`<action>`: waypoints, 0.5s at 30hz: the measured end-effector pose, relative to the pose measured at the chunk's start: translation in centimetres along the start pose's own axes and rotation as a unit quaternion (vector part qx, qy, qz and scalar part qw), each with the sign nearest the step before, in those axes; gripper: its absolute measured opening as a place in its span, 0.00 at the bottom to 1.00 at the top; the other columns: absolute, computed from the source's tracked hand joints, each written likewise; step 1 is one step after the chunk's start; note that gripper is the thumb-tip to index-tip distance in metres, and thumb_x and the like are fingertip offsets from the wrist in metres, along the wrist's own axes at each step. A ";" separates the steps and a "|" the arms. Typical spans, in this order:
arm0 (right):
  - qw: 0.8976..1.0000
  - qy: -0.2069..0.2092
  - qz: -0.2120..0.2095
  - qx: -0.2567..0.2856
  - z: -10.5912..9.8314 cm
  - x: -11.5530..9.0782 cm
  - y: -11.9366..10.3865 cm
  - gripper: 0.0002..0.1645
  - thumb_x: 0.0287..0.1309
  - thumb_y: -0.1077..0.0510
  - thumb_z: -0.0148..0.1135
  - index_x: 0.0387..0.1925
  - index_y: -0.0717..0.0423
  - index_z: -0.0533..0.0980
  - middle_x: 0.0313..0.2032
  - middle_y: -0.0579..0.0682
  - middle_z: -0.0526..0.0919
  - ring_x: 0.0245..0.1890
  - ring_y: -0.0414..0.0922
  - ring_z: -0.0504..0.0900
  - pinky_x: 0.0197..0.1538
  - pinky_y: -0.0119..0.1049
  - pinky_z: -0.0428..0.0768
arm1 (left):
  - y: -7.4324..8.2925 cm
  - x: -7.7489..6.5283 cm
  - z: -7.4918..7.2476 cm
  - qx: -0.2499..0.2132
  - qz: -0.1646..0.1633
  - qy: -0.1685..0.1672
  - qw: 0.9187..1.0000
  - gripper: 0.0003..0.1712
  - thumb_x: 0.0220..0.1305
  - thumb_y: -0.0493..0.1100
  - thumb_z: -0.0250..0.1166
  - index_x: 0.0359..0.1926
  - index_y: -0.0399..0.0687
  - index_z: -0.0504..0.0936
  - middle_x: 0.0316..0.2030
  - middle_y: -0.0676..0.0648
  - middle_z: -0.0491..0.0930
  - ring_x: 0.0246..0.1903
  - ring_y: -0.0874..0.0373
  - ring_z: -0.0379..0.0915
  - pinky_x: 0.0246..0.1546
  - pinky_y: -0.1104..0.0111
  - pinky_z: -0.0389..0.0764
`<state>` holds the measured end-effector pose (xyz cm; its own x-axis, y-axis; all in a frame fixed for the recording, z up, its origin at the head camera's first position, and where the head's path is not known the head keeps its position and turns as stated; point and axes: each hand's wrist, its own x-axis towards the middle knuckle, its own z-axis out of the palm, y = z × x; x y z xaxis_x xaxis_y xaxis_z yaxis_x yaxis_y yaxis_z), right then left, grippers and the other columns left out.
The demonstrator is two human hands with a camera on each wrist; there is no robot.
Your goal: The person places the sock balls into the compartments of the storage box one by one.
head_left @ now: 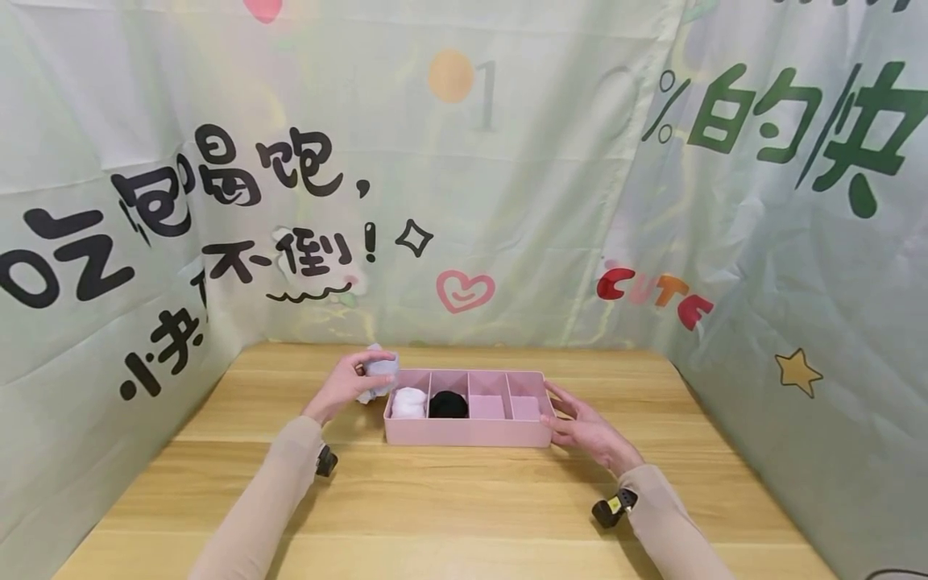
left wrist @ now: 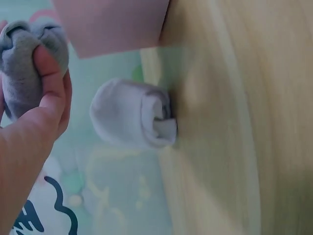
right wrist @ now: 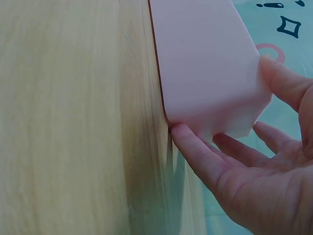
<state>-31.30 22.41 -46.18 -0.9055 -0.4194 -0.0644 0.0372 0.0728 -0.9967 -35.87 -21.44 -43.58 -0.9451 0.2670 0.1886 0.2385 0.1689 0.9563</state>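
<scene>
In the left wrist view, a balled-up grey sock (left wrist: 20, 73) is pinched between the thumb and fingers of my left hand (head_left: 345, 387). The hand is by the left end of a pink divided box (head_left: 467, 432), near its rim. A rolled white sock (left wrist: 124, 112) lies on the table below this hand, partly hidden in the head view. Inside the box, a white sock ball (head_left: 409, 403) fills the leftmost compartment and a black sock ball (head_left: 449, 405) sits beside it. My right hand (head_left: 590, 431) grips the box's right end, thumb at the front rim, fingers against the end wall.
The box stands on a wooden table (head_left: 464, 499) towards its far side. Printed cloth (head_left: 536, 242) hangs behind the table and along both sides. Each wrist carries a small black camera (head_left: 615, 508).
</scene>
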 end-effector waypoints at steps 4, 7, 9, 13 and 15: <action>1.000 -0.007 -0.004 0.004 -0.2 -0.1 0.0 0.42 0.61 0.64 0.52 0.70 0.45 0.44 0.67 0.63 0.43 0.59 0.58 0.63 0.53 0.49 0.70 | 0.4 -0.2 0.9 0.009 0.011 0.010 1.000 0.27 0.45 0.45 0.72 0.50 0.53 0.78 0.52 0.39 0.69 0.43 0.46 0.70 0.37 0.59 0.78; 1.000 -0.016 -0.004 0.006 -0.2 -0.1 0.0 0.43 0.61 0.63 0.53 0.70 0.46 0.43 0.67 0.64 0.42 0.58 0.57 0.65 0.54 0.50 0.69 | 0.4 -0.4 1.4 0.009 0.018 0.015 1.000 0.28 0.44 0.44 0.73 0.50 0.52 0.78 0.53 0.40 0.69 0.43 0.46 0.71 0.37 0.60 0.78; 1.000 -0.017 -0.003 0.007 -0.2 0.0 0.0 0.43 0.60 0.63 0.54 0.70 0.46 0.43 0.67 0.64 0.42 0.57 0.55 0.67 0.54 0.50 0.69 | 0.3 -0.4 1.8 0.009 0.030 0.019 0.999 0.29 0.43 0.44 0.74 0.50 0.51 0.78 0.53 0.41 0.69 0.43 0.47 0.71 0.37 0.60 0.78; 1.000 -0.016 -0.004 0.005 -0.3 -0.1 0.1 0.45 0.60 0.62 0.55 0.70 0.46 0.42 0.67 0.66 0.41 0.54 0.53 0.69 0.54 0.49 0.70 | 0.4 -0.2 2.9 -0.001 0.049 0.008 0.999 0.30 0.43 0.43 0.74 0.51 0.49 0.77 0.53 0.41 0.70 0.44 0.48 0.71 0.40 0.61 0.77; 1.000 -0.013 -0.003 0.005 -0.4 -0.3 0.1 0.44 0.60 0.62 0.55 0.70 0.46 0.43 0.67 0.66 0.42 0.54 0.52 0.70 0.53 0.49 0.70 | 0.4 0.0 3.5 -0.004 0.055 0.000 0.998 0.30 0.43 0.42 0.74 0.51 0.49 0.76 0.52 0.42 0.71 0.45 0.48 0.71 0.41 0.61 0.76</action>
<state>-31.22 22.87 -46.23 -0.8948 -0.4423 -0.0601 0.0364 0.0620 -0.9974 -34.99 -18.04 -43.96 -0.9132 0.2830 0.2931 0.3393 0.1300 0.9316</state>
